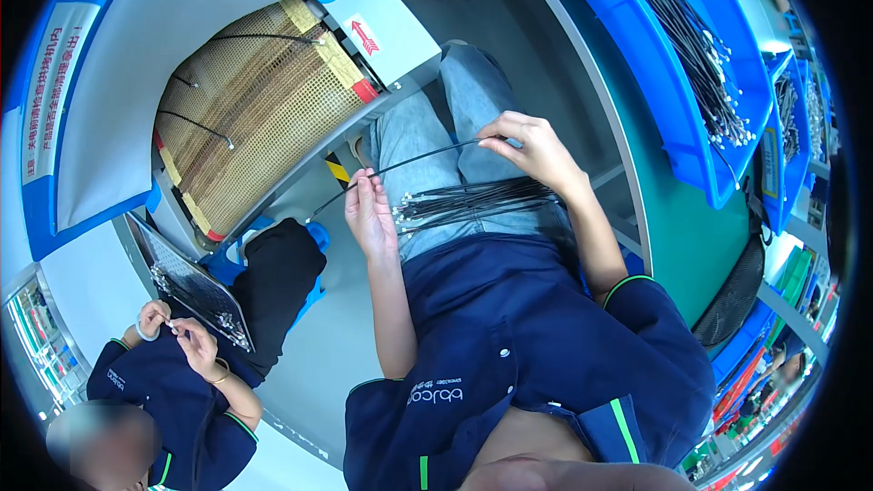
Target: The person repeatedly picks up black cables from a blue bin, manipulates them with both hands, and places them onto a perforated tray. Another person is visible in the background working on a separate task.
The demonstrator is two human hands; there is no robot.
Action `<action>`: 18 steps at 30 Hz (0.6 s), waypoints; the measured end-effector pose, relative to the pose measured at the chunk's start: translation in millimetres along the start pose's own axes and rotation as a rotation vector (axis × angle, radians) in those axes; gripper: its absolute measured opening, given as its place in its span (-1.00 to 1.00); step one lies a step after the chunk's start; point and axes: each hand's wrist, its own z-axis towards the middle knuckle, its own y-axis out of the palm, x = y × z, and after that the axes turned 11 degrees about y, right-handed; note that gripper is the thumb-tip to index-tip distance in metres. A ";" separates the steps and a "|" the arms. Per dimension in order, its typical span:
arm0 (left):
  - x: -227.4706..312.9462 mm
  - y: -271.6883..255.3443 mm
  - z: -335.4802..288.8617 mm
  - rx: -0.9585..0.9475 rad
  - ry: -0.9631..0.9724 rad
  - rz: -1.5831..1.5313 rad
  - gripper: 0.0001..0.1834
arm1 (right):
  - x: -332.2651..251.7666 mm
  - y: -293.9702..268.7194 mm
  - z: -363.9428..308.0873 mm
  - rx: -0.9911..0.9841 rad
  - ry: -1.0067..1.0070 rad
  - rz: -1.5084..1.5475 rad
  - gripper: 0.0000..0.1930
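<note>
A thin black cable (423, 158) runs taut between my two hands, above my thighs. My left hand (370, 218) pinches it between thumb and fingers, and a short end sticks out past them toward the lower left. Higher up and to the right, my right hand (538, 153) grips the cable's other part with its fingertips closed. Across my lap lies a bundle of similar black cables (482, 203) with small metal connectors at the left ends. My right forearm covers part of the bundle's right side.
A mesh conveyor belt (264, 82) at the left carries several black cables out of a machine hood. Blue bins (677, 127) full of cables stand at the right on a green tabletop (659, 218). At lower left a co-worker (173, 391) handles a small part over a tray (232, 314).
</note>
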 end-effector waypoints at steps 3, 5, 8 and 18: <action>0.4 -4.0 0.0 -0.006 0.000 -0.012 -0.82 | -2.5 0.3 -0.1 0.017 0.010 0.046 -0.90; -0.2 -6.9 0.5 -0.006 -0.001 -0.020 -0.79 | 2.0 1.9 -0.7 0.007 -0.017 0.072 -0.91; 0.8 -7.0 0.7 -0.013 0.011 -0.013 -0.79 | 6.6 4.8 -1.8 0.021 -0.117 0.068 -0.91; 1.8 -6.8 0.2 -0.039 0.007 0.012 -0.79 | 9.3 0.3 -6.3 -0.068 -0.058 0.044 -0.87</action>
